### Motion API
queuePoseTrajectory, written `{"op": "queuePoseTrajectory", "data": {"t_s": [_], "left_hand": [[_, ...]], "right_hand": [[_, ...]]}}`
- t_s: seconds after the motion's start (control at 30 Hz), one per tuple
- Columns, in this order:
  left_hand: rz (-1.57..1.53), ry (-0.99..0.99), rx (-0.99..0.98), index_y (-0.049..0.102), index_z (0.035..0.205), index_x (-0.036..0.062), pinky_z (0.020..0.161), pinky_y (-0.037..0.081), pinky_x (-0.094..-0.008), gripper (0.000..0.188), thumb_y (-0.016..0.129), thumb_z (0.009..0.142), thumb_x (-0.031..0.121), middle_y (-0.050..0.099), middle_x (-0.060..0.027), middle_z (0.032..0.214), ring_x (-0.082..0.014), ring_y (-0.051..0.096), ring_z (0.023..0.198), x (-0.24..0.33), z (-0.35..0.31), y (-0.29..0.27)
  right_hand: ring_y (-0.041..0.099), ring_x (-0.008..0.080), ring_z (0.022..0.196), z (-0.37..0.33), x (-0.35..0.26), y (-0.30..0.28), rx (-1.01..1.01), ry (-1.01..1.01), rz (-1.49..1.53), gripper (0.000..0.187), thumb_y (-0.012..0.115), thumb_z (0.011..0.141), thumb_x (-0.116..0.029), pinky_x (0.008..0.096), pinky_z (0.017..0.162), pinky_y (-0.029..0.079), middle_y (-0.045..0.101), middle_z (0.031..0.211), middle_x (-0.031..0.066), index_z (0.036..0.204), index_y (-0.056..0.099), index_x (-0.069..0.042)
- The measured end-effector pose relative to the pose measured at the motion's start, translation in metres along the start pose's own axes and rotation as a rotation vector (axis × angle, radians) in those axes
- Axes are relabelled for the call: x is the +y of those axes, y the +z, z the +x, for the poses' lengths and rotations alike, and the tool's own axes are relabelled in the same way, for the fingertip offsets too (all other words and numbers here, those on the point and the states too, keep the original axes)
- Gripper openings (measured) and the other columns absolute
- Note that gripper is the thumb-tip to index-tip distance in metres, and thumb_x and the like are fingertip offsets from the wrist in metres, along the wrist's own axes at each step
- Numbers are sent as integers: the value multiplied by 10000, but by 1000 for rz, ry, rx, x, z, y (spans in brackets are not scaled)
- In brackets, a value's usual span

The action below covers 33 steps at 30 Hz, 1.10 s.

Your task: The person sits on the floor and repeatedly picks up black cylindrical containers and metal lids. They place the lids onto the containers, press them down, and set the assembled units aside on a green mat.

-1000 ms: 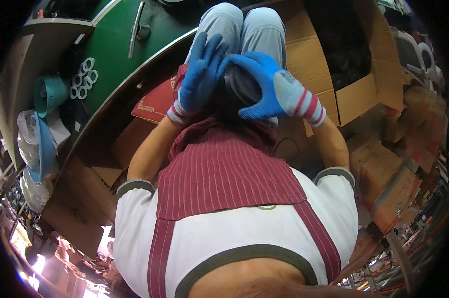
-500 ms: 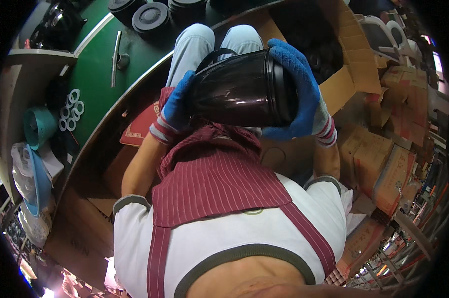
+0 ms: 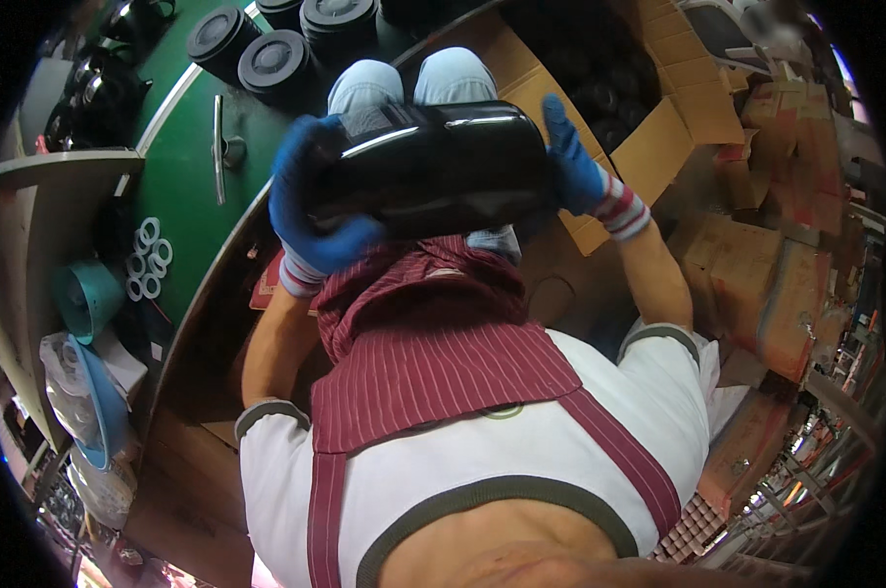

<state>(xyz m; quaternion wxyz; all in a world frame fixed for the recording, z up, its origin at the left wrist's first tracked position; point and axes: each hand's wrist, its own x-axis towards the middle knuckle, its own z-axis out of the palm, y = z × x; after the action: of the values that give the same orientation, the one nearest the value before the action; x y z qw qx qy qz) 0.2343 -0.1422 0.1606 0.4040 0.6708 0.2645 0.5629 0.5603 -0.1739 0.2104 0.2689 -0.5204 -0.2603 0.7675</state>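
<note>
Lying sideways in front of the apron (image 3: 443, 377), the shiny black pot (image 3: 438, 167) has the left hand (image 3: 304, 204) wrapped round one end and the right hand (image 3: 575, 165) spread at the other. It looks stiff, maybe light and slippery, so hold both ends.

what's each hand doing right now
Left hand: holding the glossy black vessel by one end.
Right hand: open, at the vessel's other end; contact unclear.
</note>
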Motion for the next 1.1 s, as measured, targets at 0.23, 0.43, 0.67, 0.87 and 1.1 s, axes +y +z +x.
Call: {"op": "queuePoseTrajectory", "data": {"t_s": [0.23,0.43,0.67,0.87,1.1], "left_hand": [[-776,-826,278,497,1502,88,1170,392,-430,565,385,1092,462,563,-103,1484,-258,539,1349,-61,-48,-6],[-499,-587,247,429,1525,25,1128,439,-400,637,454,1072,473,578,-168,1431,-259,560,1322,-68,-57,-2],[-208,-337,230,364,1535,-39,1108,437,-395,761,633,995,425,578,-193,1403,-275,565,1284,-20,6,-9],[-715,-729,295,434,1502,-39,1094,441,-351,554,492,1079,315,586,-133,1399,-210,597,1232,-87,-50,-5],[-465,-429,340,409,1515,-43,1132,399,-367,637,536,1034,354,582,-174,1390,-259,560,1288,-26,-4,-1]], "right_hand": [[351,463,1481,-28,-15,18,266,-884,-1018,1254,702,738,-807,523,1204,329,361,1593,289,1606,266,-14],[287,371,1530,23,-6,43,135,-1079,-691,950,703,910,-534,454,1238,279,250,1657,240,1619,274,-70],[372,360,1482,21,24,-12,95,-805,-799,799,585,1035,-299,472,1226,312,290,1641,222,1644,127,-61],[284,374,1537,28,-32,32,-64,-1432,-1152,936,677,946,-509,457,1247,244,268,1658,239,1601,265,16],[354,369,1503,52,-13,47,43,-1329,-668,784,513,1036,-504,436,1226,289,347,1621,240,1568,334,43]]}}
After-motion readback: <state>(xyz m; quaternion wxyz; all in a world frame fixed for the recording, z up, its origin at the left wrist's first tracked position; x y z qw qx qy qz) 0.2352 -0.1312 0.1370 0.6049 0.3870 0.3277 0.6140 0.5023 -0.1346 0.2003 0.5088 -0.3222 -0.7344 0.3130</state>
